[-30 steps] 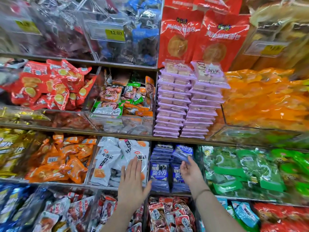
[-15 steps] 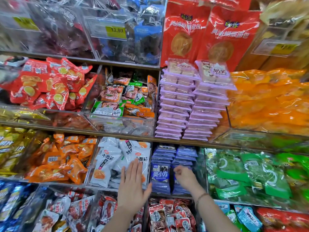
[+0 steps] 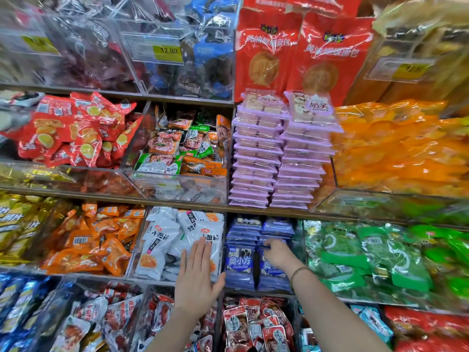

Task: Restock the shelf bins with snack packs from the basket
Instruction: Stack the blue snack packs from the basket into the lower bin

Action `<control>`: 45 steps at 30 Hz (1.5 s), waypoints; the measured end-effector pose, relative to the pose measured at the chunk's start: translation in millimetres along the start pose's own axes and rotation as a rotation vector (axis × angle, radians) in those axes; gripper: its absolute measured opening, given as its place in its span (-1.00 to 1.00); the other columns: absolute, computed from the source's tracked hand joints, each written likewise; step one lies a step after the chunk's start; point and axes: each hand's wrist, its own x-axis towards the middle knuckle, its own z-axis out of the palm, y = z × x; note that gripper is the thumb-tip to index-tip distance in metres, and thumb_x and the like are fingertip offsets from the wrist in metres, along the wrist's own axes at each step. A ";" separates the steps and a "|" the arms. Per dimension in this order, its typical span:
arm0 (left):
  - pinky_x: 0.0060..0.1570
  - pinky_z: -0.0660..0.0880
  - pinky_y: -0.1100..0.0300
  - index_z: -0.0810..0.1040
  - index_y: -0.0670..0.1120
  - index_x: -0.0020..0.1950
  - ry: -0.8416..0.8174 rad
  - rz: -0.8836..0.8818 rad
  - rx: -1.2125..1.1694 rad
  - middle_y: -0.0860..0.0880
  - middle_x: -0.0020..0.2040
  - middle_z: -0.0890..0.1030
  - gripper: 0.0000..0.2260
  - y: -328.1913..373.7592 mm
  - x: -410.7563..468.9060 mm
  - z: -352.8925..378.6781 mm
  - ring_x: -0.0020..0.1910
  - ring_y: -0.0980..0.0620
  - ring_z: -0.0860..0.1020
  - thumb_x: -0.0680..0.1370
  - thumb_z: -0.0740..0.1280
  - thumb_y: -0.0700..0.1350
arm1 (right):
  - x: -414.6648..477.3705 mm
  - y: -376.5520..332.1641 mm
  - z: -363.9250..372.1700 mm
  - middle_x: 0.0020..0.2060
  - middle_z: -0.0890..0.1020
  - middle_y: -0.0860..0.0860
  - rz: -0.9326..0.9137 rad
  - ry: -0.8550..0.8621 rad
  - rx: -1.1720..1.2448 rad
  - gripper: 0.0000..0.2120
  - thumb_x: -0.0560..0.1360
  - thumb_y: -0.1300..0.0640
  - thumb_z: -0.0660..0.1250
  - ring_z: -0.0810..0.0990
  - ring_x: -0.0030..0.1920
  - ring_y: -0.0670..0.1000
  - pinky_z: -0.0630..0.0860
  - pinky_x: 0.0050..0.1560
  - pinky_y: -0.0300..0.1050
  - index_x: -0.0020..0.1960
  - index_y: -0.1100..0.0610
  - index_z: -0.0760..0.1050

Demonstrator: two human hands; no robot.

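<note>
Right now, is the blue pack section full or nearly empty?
Full: two stacks of blue packs reach nearly to the shelf above; the right hand pinches one.

Your right hand [image 3: 278, 254] has its fingertips buried among the blue packs [image 3: 239, 262], so you cannot tell whether they pinch one. Your left hand [image 3: 196, 280] covers the lower print of the white packs [image 3: 162, 245]. The bottom edge cuts off your left forearm [image 3: 165, 336] and right forearm [image 3: 330, 321]. The left price label [image 3: 40, 44] and right price label [image 3: 406, 68] are too blurred to read, and the orange packs [image 3: 401, 148] smear together.
</note>
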 end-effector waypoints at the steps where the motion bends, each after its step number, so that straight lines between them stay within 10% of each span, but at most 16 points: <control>1: 0.47 -0.10 -0.01 0.28 -0.21 0.48 0.023 0.005 -0.021 -0.12 0.50 0.24 -0.26 0.5 -0.9 -1.8 0.49 -0.13 0.21 0.56 -0.13 0.32 | -10.3 0.3 1.2 0.23 0.47 0.09 -0.009 0.005 0.085 -0.61 0.58 0.24 0.13 0.35 -0.38 -0.11 0.33 -0.36 -0.26 0.40 0.21 0.34; 6: 0.49 0.07 -0.02 0.31 -0.18 0.46 0.186 -0.032 -0.260 -0.10 0.48 0.31 -0.32 18.6 -13.8 -18.1 0.49 -0.09 0.23 0.52 0.03 0.27 | -73.2 12.4 12.8 -0.03 0.56 0.06 -0.035 0.105 0.403 -0.72 0.59 0.16 0.16 0.52 -0.25 -0.02 0.39 -0.32 -0.32 0.28 0.16 0.40; 10: 0.02 0.47 0.08 0.51 -0.11 0.15 0.268 -0.067 -0.488 -0.01 0.06 0.55 -0.68 46.7 -58.8 -15.1 0.05 0.00 0.52 0.52 0.22 0.07 | -125.5 44.1 32.5 -0.08 0.61 0.07 -0.071 0.108 0.532 -0.89 0.56 0.18 0.24 0.58 -0.14 0.02 0.41 -0.29 -0.32 -0.03 -0.01 0.48; 18: -0.26 0.38 0.37 0.47 -0.04 -0.17 -0.268 -0.374 -0.644 0.08 -0.31 0.53 -0.89 56.5 -193.8 58.5 -0.28 0.02 0.52 0.54 0.36 -0.11 | -219.0 137.0 104.8 -0.25 0.57 -0.08 0.039 0.049 0.480 -0.92 0.54 0.21 0.27 0.53 -0.22 -0.12 0.38 -0.24 -0.45 -0.05 0.10 0.54; 27: -0.11 0.39 0.14 0.40 -0.08 -0.26 -0.867 -0.411 -0.449 -0.09 -0.16 0.48 -0.77 22.1 -307.4 100.1 -0.17 -0.03 0.49 0.59 0.25 -0.08 | -325.6 230.8 181.5 -0.15 0.62 0.19 0.366 -0.116 0.337 -0.81 0.55 0.21 0.24 0.57 -0.06 0.07 0.34 -0.17 -0.14 -0.10 0.29 0.58; 30: -0.09 0.37 0.16 0.40 -0.05 -0.27 -0.894 -0.411 -0.424 -0.05 -0.12 0.50 -0.78 27.4 -337.9 108.3 -0.16 -0.02 0.49 0.58 0.24 -0.06 | -363.1 260.2 205.0 -0.43 0.45 0.02 0.449 -0.063 0.349 -0.73 0.54 0.20 0.26 0.41 -0.29 -0.04 0.27 -0.29 -0.14 -0.34 0.14 0.42; 45: -0.08 0.44 0.14 0.53 -0.10 -0.19 -0.861 -0.464 -0.638 -0.01 -0.20 0.56 -0.89 111.8 -405.3 139.9 -0.18 -0.01 0.51 0.53 0.29 -0.18 | -479.6 378.4 208.3 -0.43 0.38 0.09 0.785 0.188 0.776 -0.79 0.53 0.35 0.18 0.31 -0.44 0.00 0.18 -0.44 -0.25 -0.27 0.22 0.40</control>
